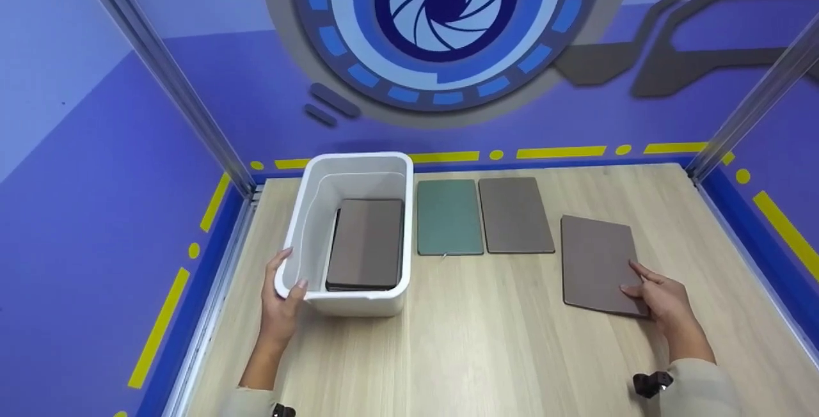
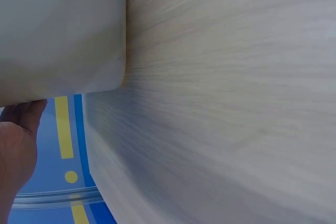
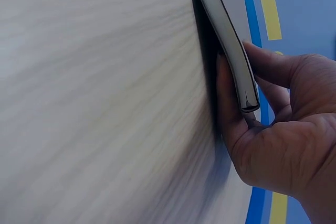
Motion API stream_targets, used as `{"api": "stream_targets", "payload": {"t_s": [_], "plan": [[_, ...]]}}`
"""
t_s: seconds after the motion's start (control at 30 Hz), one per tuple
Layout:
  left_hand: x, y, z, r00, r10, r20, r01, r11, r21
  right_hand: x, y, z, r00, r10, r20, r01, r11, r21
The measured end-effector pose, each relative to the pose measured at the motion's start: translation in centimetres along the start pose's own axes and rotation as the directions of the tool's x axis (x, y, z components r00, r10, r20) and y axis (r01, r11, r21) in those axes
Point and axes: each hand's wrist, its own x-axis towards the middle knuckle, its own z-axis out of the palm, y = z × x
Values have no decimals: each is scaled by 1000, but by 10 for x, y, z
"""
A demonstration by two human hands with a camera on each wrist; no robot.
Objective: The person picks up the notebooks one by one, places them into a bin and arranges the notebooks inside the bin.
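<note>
My right hand pinches the near right corner of a brown notebook, thumb on the cover and fingers beneath. In the right wrist view that notebook shows its pale page edge and bends slightly, its held end raised off the table. My left hand grips the near left corner of a white bin, thumb over the rim. Inside the bin lies a stack of notebooks with a brown one on top. The left wrist view shows the bin's outer wall and part of that hand.
A green notebook lies flat just right of the bin, and another brown notebook lies beside it. The wooden table is bounded by a blue back wall and side panels with metal posts.
</note>
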Motion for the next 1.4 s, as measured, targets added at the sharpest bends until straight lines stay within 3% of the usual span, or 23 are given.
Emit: {"api": "stream_targets", "payload": {"t_s": [0.43, 0.87, 1.07, 1.4], "plan": [[0, 0, -1, 1000, -11, 0, 11, 1000, -7, 1, -4, 0, 1000, 19, 15, -20, 995, 93], [0, -1, 0, 1000, 6, 0, -6, 1000, 3, -1, -1, -1, 1000, 6, 10, -6, 1000, 18], [-1, -2, -1, 1000, 18, -4, -18, 1000, 5, 2, -2, 0, 1000, 8, 2, -8, 1000, 21], [-1, 0, 0, 1000, 4, -5, -3, 1000, 9, 0, -3, -4, 999, 13, 53, -17, 997, 80]]}}
